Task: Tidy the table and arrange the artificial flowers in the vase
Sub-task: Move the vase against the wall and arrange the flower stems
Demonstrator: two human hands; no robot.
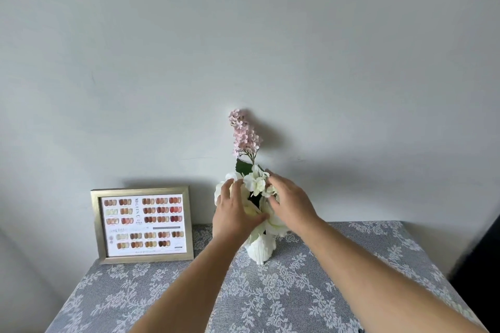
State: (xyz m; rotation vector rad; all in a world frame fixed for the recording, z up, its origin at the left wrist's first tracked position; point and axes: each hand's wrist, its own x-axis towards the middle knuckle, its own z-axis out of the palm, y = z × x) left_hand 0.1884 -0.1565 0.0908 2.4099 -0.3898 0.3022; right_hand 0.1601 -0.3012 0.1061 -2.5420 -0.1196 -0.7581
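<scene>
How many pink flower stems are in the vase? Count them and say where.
1. The pink flower stem stands tallest at the back of the white vase, above the white flowers; hands may hide others.

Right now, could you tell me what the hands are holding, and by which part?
Both hands, left hand and right hand, cup the white flowers at the blooms above the white vase; whether either grip has closed cannot be told.

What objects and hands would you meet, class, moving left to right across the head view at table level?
Framed colour chart → left hand → white vase → right hand.
</scene>
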